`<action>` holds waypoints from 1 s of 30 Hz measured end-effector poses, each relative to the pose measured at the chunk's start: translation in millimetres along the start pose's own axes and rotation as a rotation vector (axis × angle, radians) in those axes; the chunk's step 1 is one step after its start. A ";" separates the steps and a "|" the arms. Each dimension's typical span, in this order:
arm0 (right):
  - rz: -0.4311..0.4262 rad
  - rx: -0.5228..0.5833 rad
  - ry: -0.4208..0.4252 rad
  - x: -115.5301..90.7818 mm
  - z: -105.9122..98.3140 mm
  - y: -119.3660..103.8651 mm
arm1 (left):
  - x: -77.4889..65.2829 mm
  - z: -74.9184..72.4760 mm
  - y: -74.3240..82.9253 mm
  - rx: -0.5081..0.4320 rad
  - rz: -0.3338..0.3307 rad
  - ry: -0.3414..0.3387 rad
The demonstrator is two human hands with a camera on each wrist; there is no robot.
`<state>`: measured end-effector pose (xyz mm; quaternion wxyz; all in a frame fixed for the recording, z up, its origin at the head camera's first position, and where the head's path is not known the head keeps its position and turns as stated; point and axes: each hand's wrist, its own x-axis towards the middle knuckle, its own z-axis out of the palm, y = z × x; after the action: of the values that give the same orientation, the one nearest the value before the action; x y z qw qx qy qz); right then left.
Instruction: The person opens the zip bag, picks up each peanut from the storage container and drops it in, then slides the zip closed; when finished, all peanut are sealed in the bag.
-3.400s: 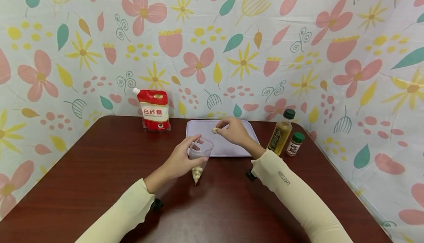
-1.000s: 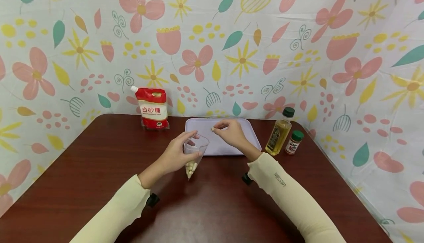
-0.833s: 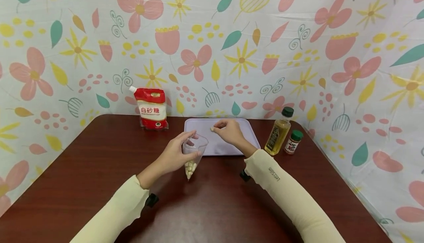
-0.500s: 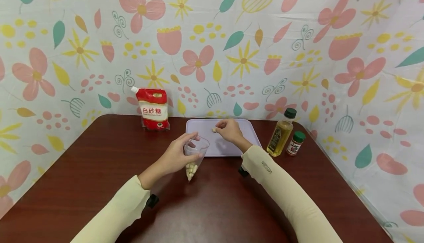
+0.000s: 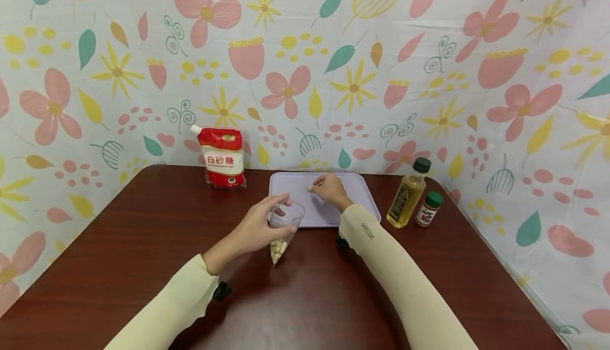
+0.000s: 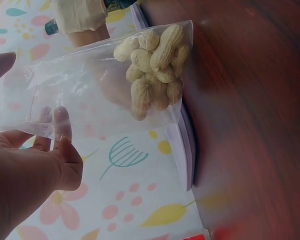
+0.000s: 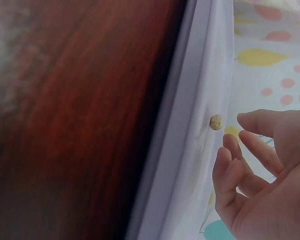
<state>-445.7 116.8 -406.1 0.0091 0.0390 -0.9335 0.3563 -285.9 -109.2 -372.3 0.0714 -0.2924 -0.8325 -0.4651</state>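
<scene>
My left hand (image 5: 252, 228) holds a clear plastic bag (image 5: 293, 215) by its open upper end, thumb on one side and fingers on the other. Several unshelled peanuts (image 6: 155, 70) are bunched in the bag's pointed bottom corner, above the table. On the lilac tray (image 5: 290, 180) lies a single peanut (image 7: 216, 122). Close beside that peanut is my right hand (image 5: 331, 190), over the tray. In the right wrist view its fingers are loosely bent, with a small gap between the fingertips (image 7: 246, 120) and the peanut, and nothing is held.
A red and white bag of white sugar (image 5: 222, 159) stands at the back left of the brown table (image 5: 157, 223). Right of the tray stand an oil bottle (image 5: 406, 196) with a dark cap and a small green-lidded jar (image 5: 428, 211). A floral cloth (image 5: 305, 48) hangs behind.
The right forearm has swung leftward and inward while its hand stays near the single peanut. The left hand keeps holding the plastic bag, almost in the same place.
</scene>
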 end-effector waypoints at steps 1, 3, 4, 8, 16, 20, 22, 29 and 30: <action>0.007 -0.008 0.000 0.9 0.3 0.4 | -0.1 0.5 0.2 -0.003 0.001 -0.001; 0.022 -0.030 0.000 2.0 1.1 0.6 | -0.5 1.6 0.4 -0.008 0.002 -0.004; 0.029 -0.041 -0.001 2.4 1.5 0.5 | -0.7 2.1 0.5 -0.009 0.001 -0.005; 0.044 -0.093 -0.011 3.0 3.2 -1.5 | -1.9 3.5 -0.1 -0.019 -0.003 -0.001; 0.079 -0.147 -0.029 7.9 8.9 -3.1 | -3.8 5.5 -3.4 -0.031 0.020 -0.002; 0.078 -0.165 -0.017 10.6 10.8 -1.4 | -4.3 6.1 -3.3 -0.022 0.029 0.008; 0.078 -0.172 -0.013 10.7 10.8 -1.0 | -4.0 6.4 -3.3 -0.016 0.034 0.011; 0.043 -0.196 -0.033 9.2 3.1 -3.3 | -3.7 4.1 -3.1 0.008 0.041 0.032; 0.032 -0.192 -0.036 8.7 1.3 -4.5 | -3.8 3.5 -3.0 0.009 0.040 0.033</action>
<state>-453.9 112.0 -403.7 -0.0095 0.0293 -0.9639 0.2645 -283.9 -109.2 -377.9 0.0957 -0.3010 -0.8272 -0.4648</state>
